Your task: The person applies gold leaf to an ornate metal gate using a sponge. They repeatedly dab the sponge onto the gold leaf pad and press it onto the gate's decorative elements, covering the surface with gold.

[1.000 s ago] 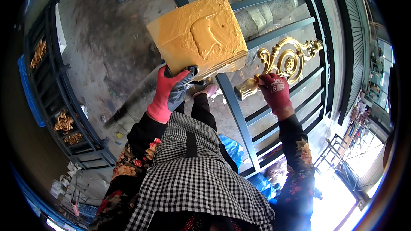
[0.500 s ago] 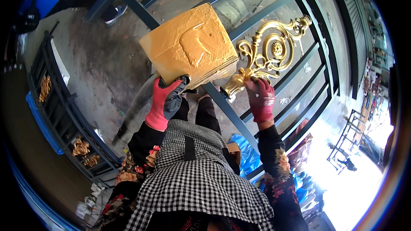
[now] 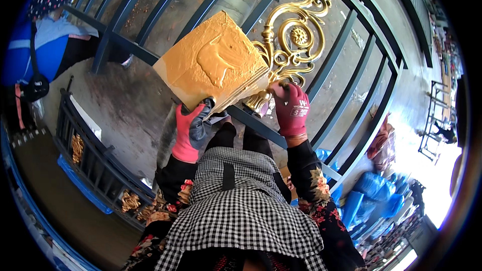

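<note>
My left hand [image 3: 192,128], in a pink and black glove, grips the lower edge of a square board [image 3: 181,65] with layered edges. Thick gold paint [image 3: 216,60] is smeared over its top, with a raised wet patch near the middle. To its right, a gold scroll ornament [image 3: 299,36] with a round flower centre is set among the bars of a dark metal railing [image 3: 261,125]. My right hand [image 3: 292,108], in a dark red glove, is closed at the ornament's lower end, beside the board's right corner. Whatever its curled fingers hold is hidden.
A second dark railing [image 3: 100,158] with gold ornaments [image 3: 130,200] stands at the left. Another person in blue [image 3: 37,55] is at the upper left. Blue plastic bundles [image 3: 374,190] lie at the lower right, near a dark metal frame [image 3: 434,118].
The view has shifted, showing more railing bars at the top. My right hand has moved left along the ornament's lower end, closer to the board. The left hand keeps its grip.
</note>
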Motion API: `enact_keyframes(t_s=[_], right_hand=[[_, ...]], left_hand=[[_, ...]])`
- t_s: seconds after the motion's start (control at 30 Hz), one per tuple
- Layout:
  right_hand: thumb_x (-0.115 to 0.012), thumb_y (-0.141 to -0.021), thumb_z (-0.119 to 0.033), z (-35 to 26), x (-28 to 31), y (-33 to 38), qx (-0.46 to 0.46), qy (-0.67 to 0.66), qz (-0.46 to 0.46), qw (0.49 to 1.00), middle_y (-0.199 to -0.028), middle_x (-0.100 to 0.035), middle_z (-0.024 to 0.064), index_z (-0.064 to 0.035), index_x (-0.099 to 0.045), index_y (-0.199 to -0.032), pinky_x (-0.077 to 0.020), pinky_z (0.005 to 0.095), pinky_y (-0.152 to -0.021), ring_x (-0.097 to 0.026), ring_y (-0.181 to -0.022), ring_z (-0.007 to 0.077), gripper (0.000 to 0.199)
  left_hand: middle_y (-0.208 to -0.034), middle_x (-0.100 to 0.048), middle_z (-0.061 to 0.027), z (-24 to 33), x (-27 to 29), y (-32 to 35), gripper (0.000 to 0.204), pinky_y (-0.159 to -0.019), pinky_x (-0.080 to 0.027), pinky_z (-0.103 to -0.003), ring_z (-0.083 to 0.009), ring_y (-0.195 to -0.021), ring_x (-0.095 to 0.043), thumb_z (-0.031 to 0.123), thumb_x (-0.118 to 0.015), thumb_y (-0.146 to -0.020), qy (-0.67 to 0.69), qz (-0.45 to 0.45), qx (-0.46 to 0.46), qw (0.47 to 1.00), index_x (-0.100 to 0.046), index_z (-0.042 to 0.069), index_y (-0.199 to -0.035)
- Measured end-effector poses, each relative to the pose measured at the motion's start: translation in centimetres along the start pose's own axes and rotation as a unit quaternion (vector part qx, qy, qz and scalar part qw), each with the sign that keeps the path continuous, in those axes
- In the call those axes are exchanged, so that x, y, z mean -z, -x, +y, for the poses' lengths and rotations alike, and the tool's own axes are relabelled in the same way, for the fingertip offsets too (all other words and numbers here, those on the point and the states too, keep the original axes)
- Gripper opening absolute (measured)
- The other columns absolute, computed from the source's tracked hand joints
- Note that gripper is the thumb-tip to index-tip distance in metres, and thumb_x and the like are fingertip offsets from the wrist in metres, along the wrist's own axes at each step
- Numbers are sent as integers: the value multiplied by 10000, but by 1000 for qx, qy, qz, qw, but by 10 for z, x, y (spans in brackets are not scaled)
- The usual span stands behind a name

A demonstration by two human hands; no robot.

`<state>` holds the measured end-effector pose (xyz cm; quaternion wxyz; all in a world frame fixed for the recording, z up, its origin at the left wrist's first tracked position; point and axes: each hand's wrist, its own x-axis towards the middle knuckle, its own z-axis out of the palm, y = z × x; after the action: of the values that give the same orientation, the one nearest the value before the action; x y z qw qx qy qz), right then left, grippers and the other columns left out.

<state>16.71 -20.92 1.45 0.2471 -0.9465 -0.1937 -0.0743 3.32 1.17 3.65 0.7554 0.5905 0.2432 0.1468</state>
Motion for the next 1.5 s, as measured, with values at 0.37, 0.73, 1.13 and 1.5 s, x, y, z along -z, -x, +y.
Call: enact_keyframes(t_s=[0.37,0.73,1.13,1.5], right_hand=[[-731,-695,-201,3,0,18,-38,1,42,998,-950,-621,102,-86,-577,-968,-446,400,-782,-590,-849,313,334],[-727,-715,-243,-10,-11,22,-96,-14,25,995,-918,-616,75,-86,-564,-940,-451,390,-743,-604,-804,285,319],[-689,-771,-325,-14,-8,24,-251,7,-87,964,-857,-632,118,-88,-553,-873,-482,418,-642,-621,-738,322,291],[-680,-784,-302,-20,-3,18,-215,-48,-20,975,-875,-635,110,-88,-572,-907,-482,418,-636,-629,-756,332,270]], left_hand=[[-988,-636,-101,1,-1,0,261,-781,-533,-308,-191,-875,-641,-1,-616,-833,72,23,107,991,-552,-51,-1082],[-997,-613,-117,15,-10,-5,260,-712,-554,-357,-226,-799,-643,58,-580,-873,98,-1,97,990,-517,-54,-1099],[-983,-613,-118,32,-20,-13,245,-689,-569,-352,-224,-815,-643,72,-570,-895,105,-28,123,986,-538,-42,-1109],[-999,-613,-122,15,0,-18,257,-696,-562,-358,-240,-811,-640,71,-576,-887,41,-44,67,996,-539,-31,-1120]])
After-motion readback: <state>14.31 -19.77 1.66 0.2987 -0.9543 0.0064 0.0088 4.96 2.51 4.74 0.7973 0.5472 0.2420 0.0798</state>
